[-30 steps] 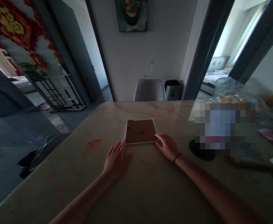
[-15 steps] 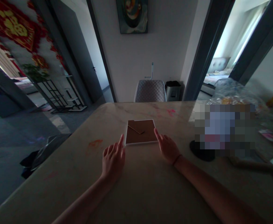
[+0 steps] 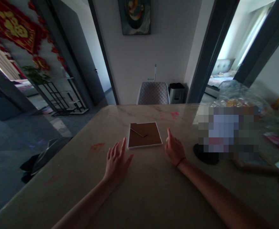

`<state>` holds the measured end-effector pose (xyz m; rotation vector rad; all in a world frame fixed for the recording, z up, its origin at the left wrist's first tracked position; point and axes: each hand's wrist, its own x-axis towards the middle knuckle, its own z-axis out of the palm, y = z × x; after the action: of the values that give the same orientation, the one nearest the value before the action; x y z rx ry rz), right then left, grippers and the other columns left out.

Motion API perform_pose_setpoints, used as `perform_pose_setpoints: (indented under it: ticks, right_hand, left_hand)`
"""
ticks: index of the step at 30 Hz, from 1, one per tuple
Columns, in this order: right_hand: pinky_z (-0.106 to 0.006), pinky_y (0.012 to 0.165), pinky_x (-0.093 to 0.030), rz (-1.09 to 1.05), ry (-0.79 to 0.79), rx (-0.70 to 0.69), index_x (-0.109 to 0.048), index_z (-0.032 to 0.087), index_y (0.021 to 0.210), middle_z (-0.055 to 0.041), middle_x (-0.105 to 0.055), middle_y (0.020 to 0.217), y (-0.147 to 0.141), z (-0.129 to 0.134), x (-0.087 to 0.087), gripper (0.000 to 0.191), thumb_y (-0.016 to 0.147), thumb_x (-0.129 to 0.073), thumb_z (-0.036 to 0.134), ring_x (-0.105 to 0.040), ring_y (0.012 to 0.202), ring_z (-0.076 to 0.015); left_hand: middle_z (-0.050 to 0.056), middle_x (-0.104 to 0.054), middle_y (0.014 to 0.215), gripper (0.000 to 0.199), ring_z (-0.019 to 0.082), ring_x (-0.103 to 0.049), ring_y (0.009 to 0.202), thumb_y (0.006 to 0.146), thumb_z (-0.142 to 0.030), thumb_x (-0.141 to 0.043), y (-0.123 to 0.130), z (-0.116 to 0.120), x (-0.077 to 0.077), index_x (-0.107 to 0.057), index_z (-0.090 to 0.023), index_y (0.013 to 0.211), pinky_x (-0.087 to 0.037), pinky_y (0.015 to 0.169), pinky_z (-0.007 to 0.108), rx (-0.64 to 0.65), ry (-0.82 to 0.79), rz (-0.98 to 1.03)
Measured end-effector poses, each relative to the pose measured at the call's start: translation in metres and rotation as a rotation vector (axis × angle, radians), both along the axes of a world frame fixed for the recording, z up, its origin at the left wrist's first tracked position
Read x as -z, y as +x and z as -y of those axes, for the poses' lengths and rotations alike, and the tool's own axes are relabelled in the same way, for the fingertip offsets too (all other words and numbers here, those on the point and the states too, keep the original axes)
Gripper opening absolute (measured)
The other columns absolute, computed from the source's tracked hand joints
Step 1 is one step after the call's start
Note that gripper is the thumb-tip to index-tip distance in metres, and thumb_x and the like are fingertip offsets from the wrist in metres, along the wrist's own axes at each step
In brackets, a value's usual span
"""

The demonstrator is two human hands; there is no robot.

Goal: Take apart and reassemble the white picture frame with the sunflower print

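Observation:
A square brown board with a white frame point(image 3: 144, 135) lies flat on the marble table point(image 3: 65, 178), and a thin stick point(image 3: 137, 132) rests across its upper left part. My left hand point(image 3: 117, 163) is open with spread fingers, just off the board's lower left corner. On the other side, my right hand point(image 3: 174, 149) stands open a short way from the board's right edge. Neither hand holds anything or seems to touch the board.
Right of my right hand sit a black round base point(image 3: 202, 155) and a pixelated blurred area point(image 3: 227, 132), with a clear plastic bag point(image 3: 239, 93) behind. Orange-red stains mark the marble. A quilted chair point(image 3: 153, 93) stands beyond the table's far edge.
Both hands have moved outward, away from the board. My right hand no longer touches its edge, and my left hand has drawn back from its corner. The board and stick stay put.

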<state>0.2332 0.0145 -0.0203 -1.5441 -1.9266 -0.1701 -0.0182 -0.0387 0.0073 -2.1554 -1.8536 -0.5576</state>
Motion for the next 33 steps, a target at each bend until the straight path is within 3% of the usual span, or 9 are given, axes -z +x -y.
perform_pose_setpoints:
  ticks: [3,6,9,17,21,24,28,33]
  right_hand:
    - [-0.043,0.082,-0.043,-0.081,-0.005,-0.037,-0.028,0.01,0.135,-0.0153,-0.059,0.102,0.001,-0.004,0.005,0.059,0.076,-0.036,0.009,-0.053,0.096,-0.0251]
    - [-0.04,0.088,-0.04,-0.043,-0.071,-0.181,-0.048,0.013,0.122,-0.0129,-0.06,0.106,-0.001,-0.004,0.002,0.043,0.081,-0.035,0.013,-0.052,0.101,-0.0224]
    - [-0.038,0.09,-0.04,-0.039,-0.114,-0.227,-0.058,0.013,0.11,-0.0119,-0.061,0.108,-0.002,-0.001,-0.004,0.034,0.084,-0.036,0.019,-0.052,0.104,-0.021]
    - [-0.035,0.081,-0.041,-0.058,-0.005,-0.192,-0.06,0.018,0.07,-0.0098,-0.064,0.092,-0.003,0.003,-0.015,0.024,0.084,-0.043,0.027,-0.054,0.091,-0.0207]
    - [-0.037,0.081,-0.036,0.043,-0.006,-0.151,-0.055,0.02,0.055,-0.0051,-0.061,0.073,-0.005,0.005,-0.02,0.031,0.083,-0.047,0.031,-0.053,0.078,-0.0189]
    - [-0.035,0.079,-0.035,0.06,-0.001,-0.145,-0.055,0.02,0.057,-0.0035,-0.058,0.067,-0.006,0.005,-0.022,0.029,0.082,-0.048,0.032,-0.052,0.074,-0.0181]
    - [-0.033,0.078,-0.036,0.005,-0.018,-0.18,-0.056,0.02,0.063,-0.0033,-0.059,0.072,-0.007,0.005,-0.021,0.023,0.082,-0.049,0.032,-0.053,0.078,-0.0176]
    - [-0.035,0.079,-0.039,-0.053,-0.012,-0.133,-0.057,0.02,0.068,-0.0067,-0.062,0.083,-0.005,0.002,-0.013,0.019,0.082,-0.047,0.028,-0.054,0.085,-0.0204]
  left_hand:
    - [0.012,-0.04,0.137,0.058,0.031,-0.031,0.127,0.085,-0.047,-0.036,-0.002,-0.002,0.004,-0.032,-0.017,0.135,-0.028,0.099,0.05,0.07,-0.111,0.009]
    - [0.01,-0.047,0.132,0.054,0.03,-0.034,0.126,0.085,-0.048,-0.036,-0.004,-0.004,0.006,-0.042,-0.019,0.129,-0.028,0.1,0.05,0.142,-0.178,0.011]
    - [0.01,-0.051,0.128,0.049,0.028,-0.039,0.123,0.086,-0.046,-0.037,-0.004,-0.005,0.006,-0.048,-0.018,0.123,-0.03,0.1,0.05,0.164,-0.149,0.024]
    - [0.008,-0.066,0.102,0.028,0.025,-0.058,0.102,0.083,-0.042,-0.045,-0.002,0.0,0.001,-0.062,-0.02,0.087,-0.039,0.094,0.046,0.259,-0.043,0.14]
    - [0.001,-0.068,0.081,0.024,0.02,-0.063,0.084,0.083,-0.037,-0.047,-0.001,0.003,-0.002,-0.057,-0.021,0.098,-0.036,0.097,0.047,0.315,-0.095,0.184]
    - [0.0,-0.068,0.078,0.026,0.019,-0.063,0.082,0.083,-0.039,-0.049,-0.001,0.003,-0.004,-0.056,-0.021,0.1,-0.034,0.099,0.048,0.349,-0.11,0.198]
    - [0.0,-0.067,0.076,0.025,0.019,-0.064,0.08,0.082,-0.042,-0.049,-0.001,0.003,-0.003,-0.059,-0.021,0.092,-0.033,0.099,0.049,0.374,-0.112,0.21]
    - [0.002,-0.067,0.093,0.023,0.019,-0.061,0.092,0.084,-0.041,-0.046,-0.002,0.003,-0.002,-0.057,-0.021,0.079,-0.031,0.1,0.048,0.371,-0.126,0.183]
